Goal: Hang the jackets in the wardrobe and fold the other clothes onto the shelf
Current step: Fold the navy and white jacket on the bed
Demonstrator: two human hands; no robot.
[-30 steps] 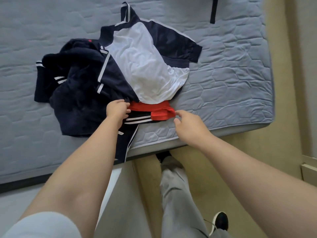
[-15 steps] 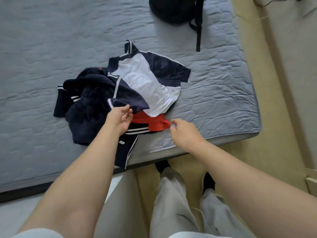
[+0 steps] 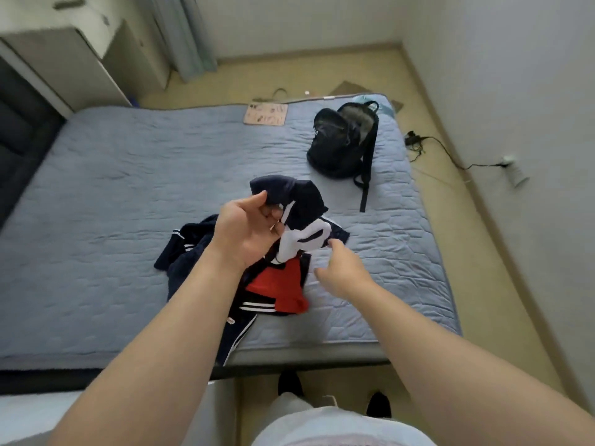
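A pile of clothes lies near the front edge of the blue-grey bed [image 3: 128, 194]. My left hand [image 3: 248, 230] grips the navy and white shirt [image 3: 302, 220] by its navy part and holds it lifted above the pile. My right hand [image 3: 341, 272] pinches the shirt's lower white edge. Under the shirt lie a red garment [image 3: 280, 288] and a navy jacket with white stripes [image 3: 190, 255], part of which hangs over the bed's edge.
A black backpack [image 3: 341, 143] sits at the bed's far right. A pink flat item [image 3: 265, 114] lies at the far edge. A cabinet [image 3: 74, 59] stands at the back left. A cable [image 3: 450, 152] runs across the floor on the right.
My left hand has taken the navy and white shirt and raised it off the pile. My right hand moved from the red garment up to the shirt's edge. The view tilted up.
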